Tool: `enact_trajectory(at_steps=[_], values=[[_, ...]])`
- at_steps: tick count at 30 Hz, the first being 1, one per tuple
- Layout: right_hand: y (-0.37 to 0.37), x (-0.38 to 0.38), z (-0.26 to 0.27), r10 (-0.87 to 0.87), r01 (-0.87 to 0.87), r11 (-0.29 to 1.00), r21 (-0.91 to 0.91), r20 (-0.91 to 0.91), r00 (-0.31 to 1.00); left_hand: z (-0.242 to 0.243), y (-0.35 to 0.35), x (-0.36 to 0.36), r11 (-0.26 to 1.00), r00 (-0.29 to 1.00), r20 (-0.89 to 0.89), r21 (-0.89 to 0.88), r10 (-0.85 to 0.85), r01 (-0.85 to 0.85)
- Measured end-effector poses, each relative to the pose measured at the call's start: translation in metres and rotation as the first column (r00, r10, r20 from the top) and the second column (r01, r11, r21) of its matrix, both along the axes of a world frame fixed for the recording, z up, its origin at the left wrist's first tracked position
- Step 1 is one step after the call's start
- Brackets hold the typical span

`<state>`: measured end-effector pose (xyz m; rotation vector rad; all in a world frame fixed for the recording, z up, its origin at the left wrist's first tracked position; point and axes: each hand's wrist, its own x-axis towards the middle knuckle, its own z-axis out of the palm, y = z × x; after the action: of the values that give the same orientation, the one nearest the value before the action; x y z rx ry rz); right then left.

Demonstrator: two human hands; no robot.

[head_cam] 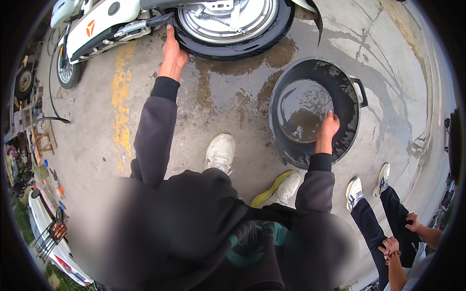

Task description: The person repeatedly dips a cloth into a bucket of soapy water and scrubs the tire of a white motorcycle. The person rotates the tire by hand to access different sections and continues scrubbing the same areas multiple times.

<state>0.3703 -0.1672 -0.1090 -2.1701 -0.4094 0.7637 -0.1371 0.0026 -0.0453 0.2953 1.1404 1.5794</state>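
My left hand [174, 54] is against the edge of the black rubber tire [233, 51] on a white scooter's silver wheel [227, 22]. Its thumb points up along the near side, and the fingers are hidden behind the tire. The tread looks wet. To the right, my right hand [328, 125] reaches over the rim into a round black tub [346, 120] and hangs over shallow water [304, 122]. Its fingers are curled in, and whether they pinch anything is too small to tell. Rings ripple across the water near the fingertips.
Wet patches [236, 87] darken the concrete between tub and tire. A worn yellow line [121, 105] and a black hose [54, 87] lie left. Another person's hands [391, 247] rest on their legs at lower right. A white car [54, 240] stands lower left.
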Motion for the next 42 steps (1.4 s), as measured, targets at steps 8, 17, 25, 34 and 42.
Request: enact_trajectory(at_steps=[8, 17, 25, 34, 42], values=[[-0.030, 0.041, -0.057, -0.246, 0.246, 0.968, 0.040, -0.014, 0.969, -0.012, -0.095, 0.148, 0.926, 0.844, 0.404, 0.018, -0.352, 0.378], [-0.042, 0.059, -0.066, -0.218, 0.220, 0.971, 0.090, -0.027, 0.976, 0.008, -0.006, -0.010, 0.992, 0.987, 0.125, -0.052, -0.103, 0.111], [-0.041, 0.053, -0.085, -0.313, 0.346, 0.919, 0.189, -0.187, 0.931, -0.005, -0.063, 0.094, 0.987, 0.945, 0.310, -0.080, -0.107, 0.139], [-0.044, 0.033, -0.065, -0.340, 0.340, 0.940, 0.031, 0.012, 0.940, -0.007, -0.077, 0.171, 0.955, 0.877, 0.413, -0.051, -0.245, 0.291], [-0.039, 0.001, -0.056, -0.364, 0.360, 0.931, 0.062, 0.081, 0.928, -0.003, -0.078, 0.146, 0.923, 0.916, 0.208, -0.104, -0.344, 0.370]])
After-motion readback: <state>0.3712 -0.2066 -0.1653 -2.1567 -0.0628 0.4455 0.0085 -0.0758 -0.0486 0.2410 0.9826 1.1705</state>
